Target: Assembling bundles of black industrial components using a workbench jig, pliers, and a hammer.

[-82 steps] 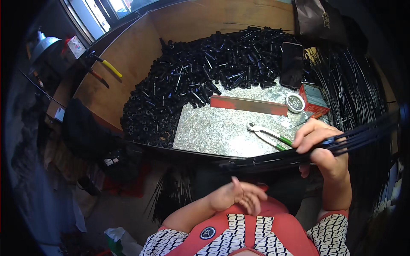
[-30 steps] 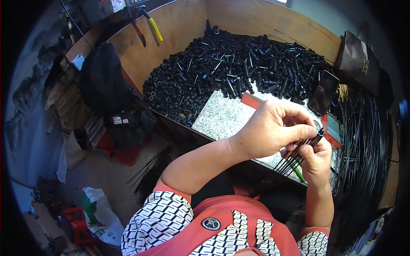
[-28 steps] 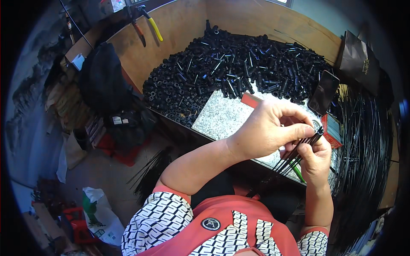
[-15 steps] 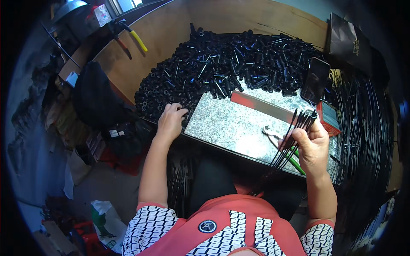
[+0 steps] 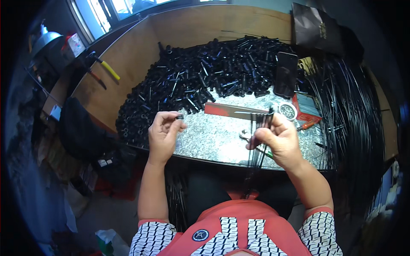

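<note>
My left hand (image 5: 165,135) is raised over the left end of the speckled metal work plate (image 5: 200,141). Its thumb and fingers pinch a small black tubular piece (image 5: 180,116). To the right, my right hand (image 5: 282,140) is closed round a bundle of thin black rods (image 5: 255,155), which hang roughly upright with their tops near the fingertips. Behind both hands spreads a big heap of black tubular pieces (image 5: 213,68). Partly hidden behind the rods is a pair of pliers (image 5: 245,135) with a green handle. A flat bar (image 5: 226,110), red at its left end, lies across the plate.
A dark phone (image 5: 285,72) leans at the heap's right end. Near it are a round white dish (image 5: 287,112) of small bits and a red box (image 5: 308,110). Many long black rods (image 5: 354,115) hang at the right. A yellow-handled tool (image 5: 110,70) rests by the wooden wall (image 5: 128,51).
My left hand has lifted away from the heap's edge with a small black tubular piece. My right hand has come left with the rods, which now hang more upright. The whole view has shifted.
</note>
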A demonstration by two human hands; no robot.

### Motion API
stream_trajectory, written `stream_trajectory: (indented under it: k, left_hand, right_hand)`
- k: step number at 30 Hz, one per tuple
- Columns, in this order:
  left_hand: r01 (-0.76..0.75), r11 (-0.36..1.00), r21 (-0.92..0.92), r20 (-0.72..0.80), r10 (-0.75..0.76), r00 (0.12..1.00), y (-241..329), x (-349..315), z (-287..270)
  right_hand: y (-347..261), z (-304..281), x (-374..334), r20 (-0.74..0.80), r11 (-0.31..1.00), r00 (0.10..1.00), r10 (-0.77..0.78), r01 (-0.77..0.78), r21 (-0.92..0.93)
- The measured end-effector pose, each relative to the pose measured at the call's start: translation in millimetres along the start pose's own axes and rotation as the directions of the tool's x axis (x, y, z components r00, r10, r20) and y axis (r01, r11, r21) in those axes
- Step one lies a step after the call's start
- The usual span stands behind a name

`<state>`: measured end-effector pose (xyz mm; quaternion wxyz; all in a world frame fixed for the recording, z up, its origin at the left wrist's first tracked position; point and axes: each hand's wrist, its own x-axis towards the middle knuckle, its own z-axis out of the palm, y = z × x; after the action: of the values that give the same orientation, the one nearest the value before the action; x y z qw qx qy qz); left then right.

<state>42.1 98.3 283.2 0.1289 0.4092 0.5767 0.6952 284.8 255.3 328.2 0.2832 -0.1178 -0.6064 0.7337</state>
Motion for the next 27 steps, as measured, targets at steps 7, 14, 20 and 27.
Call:
stream_trajectory:
  k: [7,14,20,27]
  left_hand:
    - [0.01,0.901,-0.434,0.292,0.131,0.947,50,18,71]
    - [0.021,0.876,-0.482,0.353,0.172,0.92,46,22,85]
    - [0.028,0.864,-0.503,0.374,0.187,0.908,53,21,89]
    - [0.02,0.869,-0.494,0.364,0.185,0.913,55,19,90]
  right_hand:
    - [-1,9,4,0.09,0.997,0.994,0.058,-0.063,0.055]
    - [2,5,11,0.093,0.994,0.993,0.072,-0.08,0.08]
    - [4,6,13,0.12,0.993,0.992,0.048,-0.06,0.099]
    - [2,8,13,0.131,0.992,0.99,0.06,-0.073,0.104]
